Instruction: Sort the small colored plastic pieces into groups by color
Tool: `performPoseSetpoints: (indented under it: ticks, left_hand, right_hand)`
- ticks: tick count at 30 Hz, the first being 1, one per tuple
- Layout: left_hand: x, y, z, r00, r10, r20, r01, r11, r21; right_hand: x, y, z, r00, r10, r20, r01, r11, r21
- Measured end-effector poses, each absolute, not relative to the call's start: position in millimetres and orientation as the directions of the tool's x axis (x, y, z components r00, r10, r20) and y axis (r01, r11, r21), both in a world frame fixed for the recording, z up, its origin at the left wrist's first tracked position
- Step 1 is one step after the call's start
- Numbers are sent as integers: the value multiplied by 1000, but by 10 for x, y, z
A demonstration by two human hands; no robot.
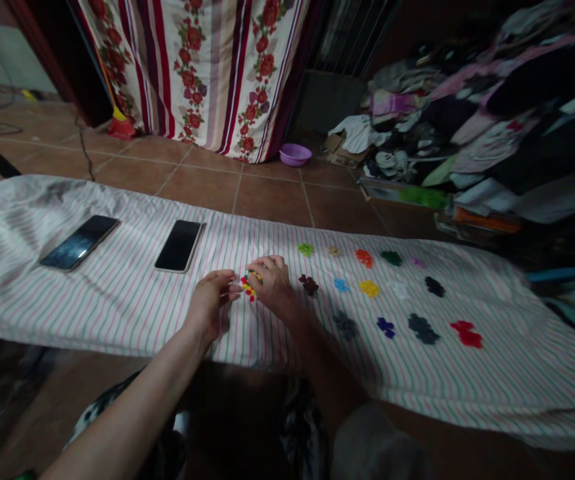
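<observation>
A small group of red, yellow and green pieces (248, 289) lies on the striped cloth between my hands. My left hand (210, 298) is just left of it, fingers apart and reaching toward the pieces, with nothing visible in them. From the right, my right hand (272, 285) curls over the group; a few green and yellow bits show at its fingers, and its palm hides the others. Close by on the right is a dark brown pile (309, 285). A lime green pile (305, 249) sits farther back.
More colour-sorted piles spread rightward, among them orange (364, 258), yellow (368, 288), dark grey (422, 329) and red (466, 334). Two phones (180, 247) lie on the left. Beyond the cloth-covered surface (132, 300) are a purple basin (295, 155) and heaped clothes (407, 100).
</observation>
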State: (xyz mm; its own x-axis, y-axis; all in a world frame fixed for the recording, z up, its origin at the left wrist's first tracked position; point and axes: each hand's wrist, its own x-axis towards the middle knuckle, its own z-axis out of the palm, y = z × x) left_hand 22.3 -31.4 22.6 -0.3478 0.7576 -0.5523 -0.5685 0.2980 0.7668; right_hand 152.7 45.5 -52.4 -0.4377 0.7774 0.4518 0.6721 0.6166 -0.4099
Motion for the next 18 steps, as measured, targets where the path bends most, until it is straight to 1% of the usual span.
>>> performPoseSetpoints:
  ticks: [3,6,13,18]
  left_hand:
    - [228,-303,193,-312,752,-581,-599,319,734]
    - [217,-290,151,-289,753,-591,-609,332,720]
    - [194,-283,106,-291,775,-561,-581,323,747]
    - [209,-285,132,-309,765,-565,-557,336,759]
  right_hand:
    - [1515,471,-532,-446,780,438,633,621,-461]
    - [1516,477,-524,-458,776,434,606,629,-487]
    - [1544,479,-458,-511,755,411,568,656,-497]
    - [1584,494,-408,-492,767,413,590,642,-489]
